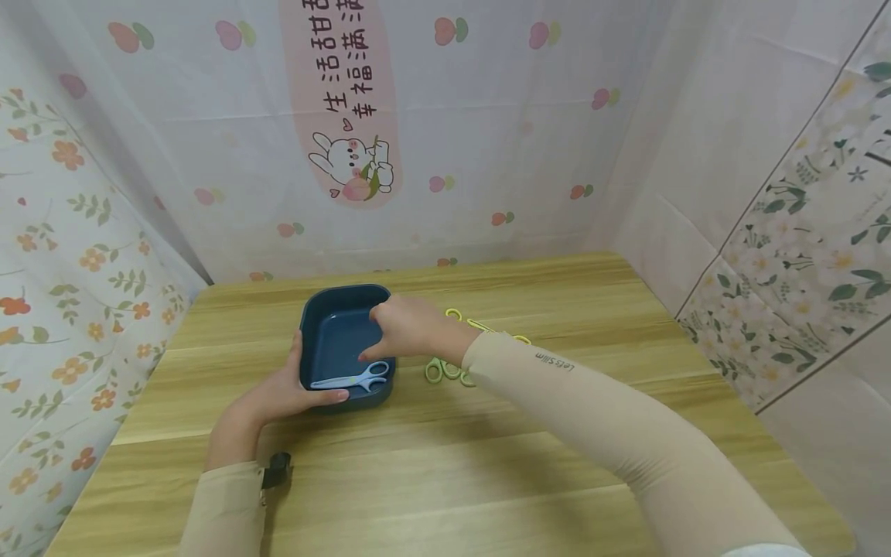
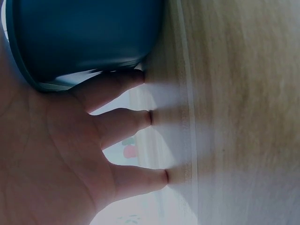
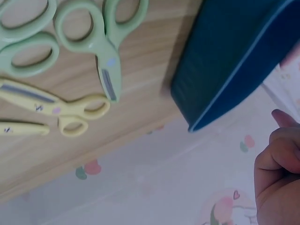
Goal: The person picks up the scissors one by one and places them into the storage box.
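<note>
A dark blue box (image 1: 334, 294) stands on the table, and blue scissors (image 1: 358, 379) lie inside along its near wall. My left hand (image 1: 281, 394) steadies the box at its near left corner, thumb along the near rim. In the left wrist view, spread, straight fingers (image 2: 126, 124) reach down to the tabletop beside the box. My right hand (image 1: 407, 329) is over the box's right side, thumb and index apart, holding nothing. In the right wrist view its other fingers look bent. Its thumb tip is close to the scissors' handles; whether they touch I cannot tell.
Right of the box lie green scissors (image 1: 435, 371) and yellow scissors (image 1: 454, 313), partly hidden by my right arm. The right wrist view shows green scissors (image 3: 110, 58) and yellow scissors (image 3: 56, 105) apart from the box. A printed curtain (image 1: 487, 155) hangs behind the table (image 1: 418, 480).
</note>
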### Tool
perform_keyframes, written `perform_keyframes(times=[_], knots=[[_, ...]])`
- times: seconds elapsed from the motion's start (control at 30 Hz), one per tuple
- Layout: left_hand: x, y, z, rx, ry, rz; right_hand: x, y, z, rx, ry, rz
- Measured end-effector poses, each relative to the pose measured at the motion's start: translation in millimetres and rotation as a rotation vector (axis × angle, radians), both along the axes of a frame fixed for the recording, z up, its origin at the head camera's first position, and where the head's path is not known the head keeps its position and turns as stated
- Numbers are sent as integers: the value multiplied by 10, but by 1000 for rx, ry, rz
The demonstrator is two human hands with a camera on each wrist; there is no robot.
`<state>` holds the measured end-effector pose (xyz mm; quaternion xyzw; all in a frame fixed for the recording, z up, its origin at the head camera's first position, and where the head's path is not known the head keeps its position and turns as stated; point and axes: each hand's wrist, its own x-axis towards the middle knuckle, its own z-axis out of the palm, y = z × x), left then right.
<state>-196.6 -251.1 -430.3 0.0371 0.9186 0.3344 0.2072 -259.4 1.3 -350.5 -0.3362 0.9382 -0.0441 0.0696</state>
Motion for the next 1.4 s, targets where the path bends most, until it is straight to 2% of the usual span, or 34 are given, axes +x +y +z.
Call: perform_keyframes(times=[0.27,0.53,0.97,1.13,1.27,1.4], knots=[[-1,16,12,-15,4,8,-74,204,169,-49,12,-55],[-1,11,10,-34,10,11,-127,478,235,-67,-6,-150],[4,12,9,-33,8,14,-196,1004,95,-142,-26,-204],[10,11,15,-20,8,15,-203,1176,28,-134,-45,-232],[12,9,20,-22,5,15,-193,1294,-31,-126,-40,-227],[4,12,17,-6,3,16,-194,1390,-87,-127,-71,-232]])
